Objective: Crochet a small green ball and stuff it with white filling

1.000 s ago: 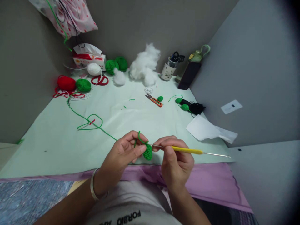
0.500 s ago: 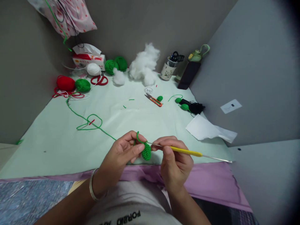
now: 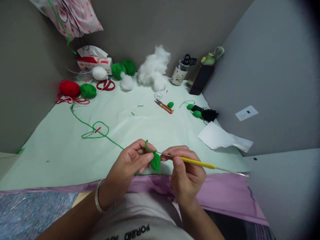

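Between thumb and fingers, my left hand (image 3: 133,158) pinches a small green crochet piece (image 3: 155,162), with green yarn (image 3: 115,142) looped over its index finger and trailing to the left. My right hand (image 3: 187,170) is closed round the yellow grip of a crochet hook (image 3: 198,162). The hook's metal tip meets the top edge of the crochet piece, and its other end points out to the right. Whether a loop sits on the tip is too small to tell.
Orange-handled thread snips (image 3: 163,106) lie mid-table beside a small green piece (image 3: 170,104). White stuffing (image 3: 153,70), green yarn balls (image 3: 118,70), red yarn (image 3: 70,88) and red-handled scissors (image 3: 106,85) line the back. On the right are black yarn (image 3: 209,115) and white paper (image 3: 220,137).
Both hands and the crochet piece have hardly moved. The hook's free right end has dipped slightly lower.
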Action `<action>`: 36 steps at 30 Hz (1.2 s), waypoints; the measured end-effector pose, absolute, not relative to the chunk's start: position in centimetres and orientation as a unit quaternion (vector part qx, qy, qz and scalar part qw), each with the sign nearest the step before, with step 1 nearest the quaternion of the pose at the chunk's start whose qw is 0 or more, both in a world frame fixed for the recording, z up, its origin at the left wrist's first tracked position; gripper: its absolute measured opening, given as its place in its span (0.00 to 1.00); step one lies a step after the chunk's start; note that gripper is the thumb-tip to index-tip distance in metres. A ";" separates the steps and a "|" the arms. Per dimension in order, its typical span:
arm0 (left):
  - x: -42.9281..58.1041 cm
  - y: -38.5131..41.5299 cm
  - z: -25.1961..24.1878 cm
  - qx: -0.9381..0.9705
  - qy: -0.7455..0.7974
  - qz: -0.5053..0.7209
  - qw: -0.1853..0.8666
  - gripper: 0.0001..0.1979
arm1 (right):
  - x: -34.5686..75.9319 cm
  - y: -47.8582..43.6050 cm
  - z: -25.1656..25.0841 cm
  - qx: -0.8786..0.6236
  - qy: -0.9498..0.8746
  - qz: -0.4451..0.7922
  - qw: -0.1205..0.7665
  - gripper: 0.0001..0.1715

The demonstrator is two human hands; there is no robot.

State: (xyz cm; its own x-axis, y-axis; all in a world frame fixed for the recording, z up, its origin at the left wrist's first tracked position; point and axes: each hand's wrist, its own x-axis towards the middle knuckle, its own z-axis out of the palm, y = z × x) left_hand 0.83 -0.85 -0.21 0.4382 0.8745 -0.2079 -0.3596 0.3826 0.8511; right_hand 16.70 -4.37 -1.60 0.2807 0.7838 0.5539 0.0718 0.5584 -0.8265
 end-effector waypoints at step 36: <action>1.2 -0.6 0.4 0.387 0.361 0.403 0.746 0.11 | 16.5 -4.8 -1.2 -0.408 -0.569 0.240 0.673 0.12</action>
State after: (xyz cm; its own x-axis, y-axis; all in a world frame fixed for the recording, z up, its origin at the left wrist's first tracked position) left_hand 1.16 -0.62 0.42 0.4145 0.8812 -0.2274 -0.3215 0.3755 0.8693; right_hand 16.50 -4.82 -1.21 0.2378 0.7871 0.5691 0.1409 0.5518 -0.8220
